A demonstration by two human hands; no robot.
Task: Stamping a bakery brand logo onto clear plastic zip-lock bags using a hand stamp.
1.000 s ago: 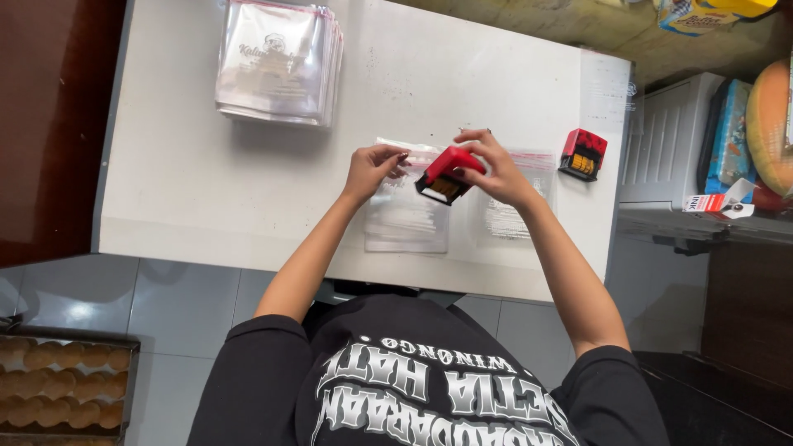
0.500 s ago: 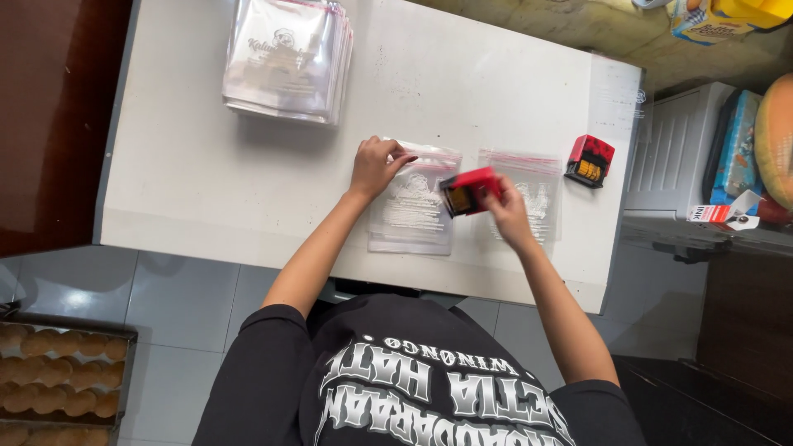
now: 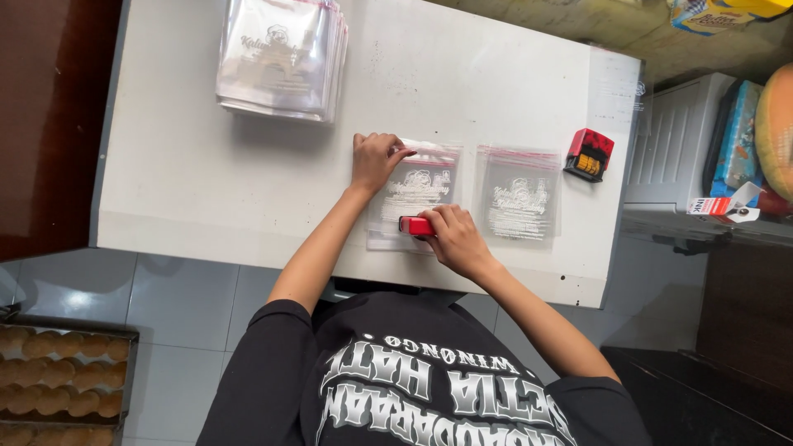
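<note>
Head view: the right hand (image 3: 457, 239) is closed around a red stamp (image 3: 415, 225) and presses it onto the lower edge of a clear printed bag (image 3: 413, 194) lying flat on the white counter (image 3: 206, 165), near its front edge. The left hand (image 3: 373, 159) lies with fingers curled on the bag's top left corner, pinning it down and gripping nothing. A second bag (image 3: 519, 194) lies just beside on the right, another stamp (image 3: 589, 154) stands beyond it, and a stack of bags (image 3: 281, 54) sits at the far side.
</note>
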